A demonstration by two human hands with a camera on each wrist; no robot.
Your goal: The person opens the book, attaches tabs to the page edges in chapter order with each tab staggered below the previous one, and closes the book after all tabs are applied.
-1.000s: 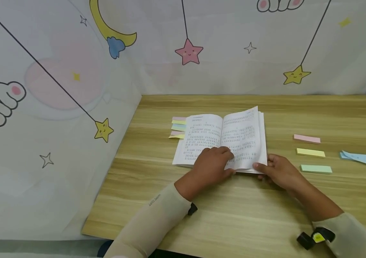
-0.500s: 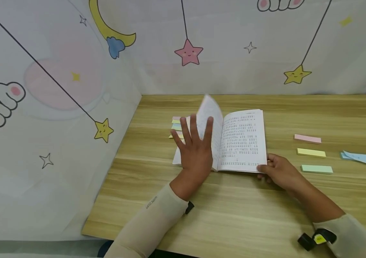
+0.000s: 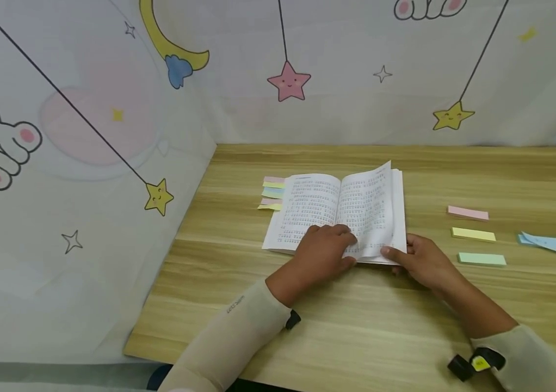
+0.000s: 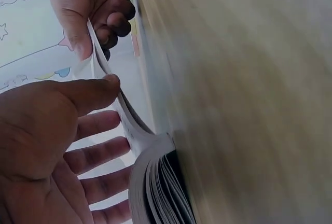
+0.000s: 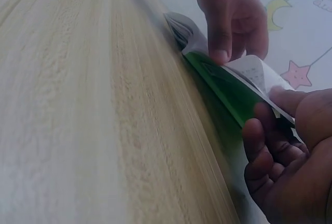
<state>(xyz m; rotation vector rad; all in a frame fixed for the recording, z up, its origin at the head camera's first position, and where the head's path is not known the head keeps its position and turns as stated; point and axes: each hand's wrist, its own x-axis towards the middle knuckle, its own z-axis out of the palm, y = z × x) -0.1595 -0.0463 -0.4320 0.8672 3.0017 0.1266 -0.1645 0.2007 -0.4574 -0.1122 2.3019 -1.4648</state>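
An open book [image 3: 309, 201] with printed pages lies on the table, its green cover [image 5: 228, 89] showing underneath in the right wrist view. My left hand [image 3: 324, 247] rests on the lower middle of the spread, fingers extended over the right page and thumb at the bottom edge. At the lower right corner my right hand [image 3: 422, 261] pinches the book, thumb on top and curled fingers beneath. The uppermost right page [image 3: 373, 201] bows up, its far corner raised off the leaves below. Several coloured sticky tabs [image 3: 273, 193] stick out from the book's left edge.
To the right lie a pink sticky-note strip [image 3: 468, 212], a yellow strip [image 3: 474, 234], a green strip [image 3: 481, 259] and a blue strip [image 3: 543, 243] with a lifted top sheet. A patterned white cloth [image 3: 337, 120] hangs behind the wooden table [image 3: 346, 332].
Half a second ago my left hand was spread over the left side with a leaf turning. It has come back right onto the spread, and another right-hand page now bows up. My right hand stays at the corner.
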